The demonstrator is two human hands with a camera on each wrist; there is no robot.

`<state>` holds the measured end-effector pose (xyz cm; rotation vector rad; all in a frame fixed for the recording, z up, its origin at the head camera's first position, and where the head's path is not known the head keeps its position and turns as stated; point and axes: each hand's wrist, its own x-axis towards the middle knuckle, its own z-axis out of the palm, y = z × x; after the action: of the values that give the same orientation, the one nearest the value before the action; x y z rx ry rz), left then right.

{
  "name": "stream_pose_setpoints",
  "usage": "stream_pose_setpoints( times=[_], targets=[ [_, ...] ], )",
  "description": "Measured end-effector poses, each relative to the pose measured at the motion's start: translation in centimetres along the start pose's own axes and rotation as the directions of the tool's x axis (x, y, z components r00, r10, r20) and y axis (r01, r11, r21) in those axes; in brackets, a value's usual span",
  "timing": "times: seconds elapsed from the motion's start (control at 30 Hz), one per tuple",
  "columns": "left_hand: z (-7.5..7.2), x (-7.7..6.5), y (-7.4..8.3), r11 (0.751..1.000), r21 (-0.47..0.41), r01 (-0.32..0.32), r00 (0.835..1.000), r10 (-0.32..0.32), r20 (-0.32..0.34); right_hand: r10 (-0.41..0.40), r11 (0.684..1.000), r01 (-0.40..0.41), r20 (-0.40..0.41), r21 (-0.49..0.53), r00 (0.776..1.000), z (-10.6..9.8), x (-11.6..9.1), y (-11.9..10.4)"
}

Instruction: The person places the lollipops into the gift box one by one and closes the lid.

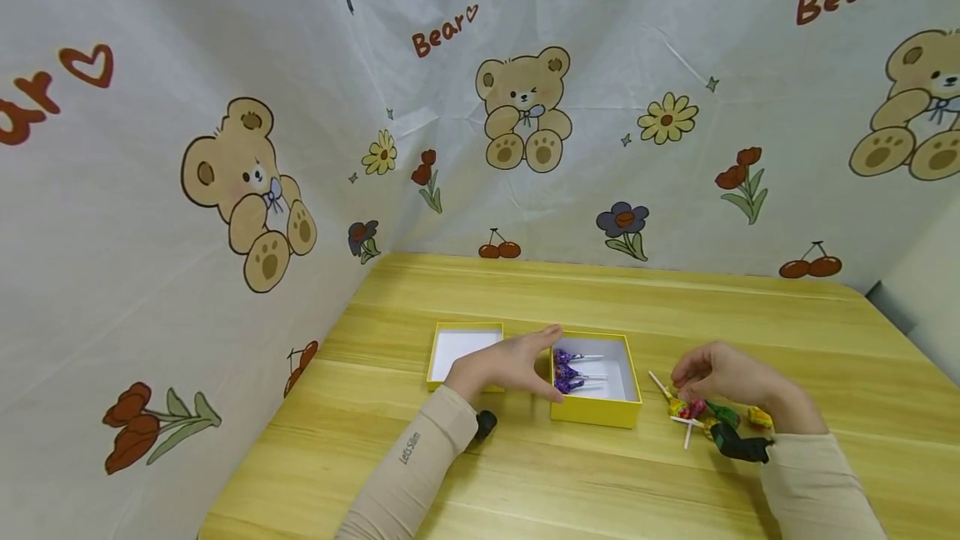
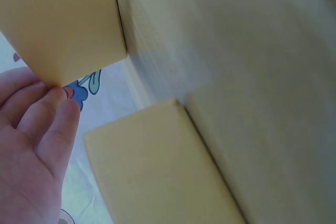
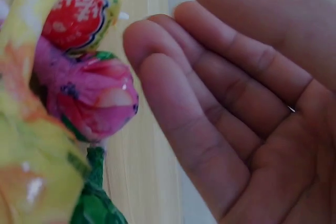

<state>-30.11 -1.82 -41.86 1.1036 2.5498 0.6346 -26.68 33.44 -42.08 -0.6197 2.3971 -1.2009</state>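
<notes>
My left hand (image 1: 513,361) grips the left side of an open yellow box (image 1: 596,413), its thumb at the near corner and fingers at the far one. In the left wrist view those fingers (image 2: 39,114) touch the box's edge; the thumb is hidden. Three purple-wrapped lollipops (image 1: 567,373) lie in the box along its left side, sticks pointing right. My right hand (image 1: 738,377) hovers by a loose group of lollipops, fingers loosely bent with nothing visible between them. Close by in the right wrist view are a pink lollipop (image 3: 100,95), a red-and-yellow one (image 3: 79,14) and a green wrapper (image 3: 97,203).
A shallow yellow lid (image 1: 453,348) with a white inside lies left of the box, partly behind my left forearm. One yellow-wrapped lollipop (image 1: 759,417) sits at the right of the group. Bear-printed cloth (image 1: 637,190) hangs behind the wooden table (image 1: 525,490).
</notes>
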Motion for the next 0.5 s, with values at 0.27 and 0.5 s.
stream_pose_setpoints(
  times=[0.27, 0.5],
  targets=[
    [-0.1, 0.0, 0.1, 1.0, 0.009, 0.004, 1.0, -0.004, -0.002, -0.037, 0.996, 0.039, 0.025, -0.084, 0.999, 0.4, 0.3, 0.0],
    [0.0, 0.0, 0.1, 1.0, 0.008, 0.008, 1.0, -0.008, 0.001, 0.05, 0.991, -0.044, 0.049, -0.125, 0.998, 1.1, 0.9, -0.3]
  ],
)
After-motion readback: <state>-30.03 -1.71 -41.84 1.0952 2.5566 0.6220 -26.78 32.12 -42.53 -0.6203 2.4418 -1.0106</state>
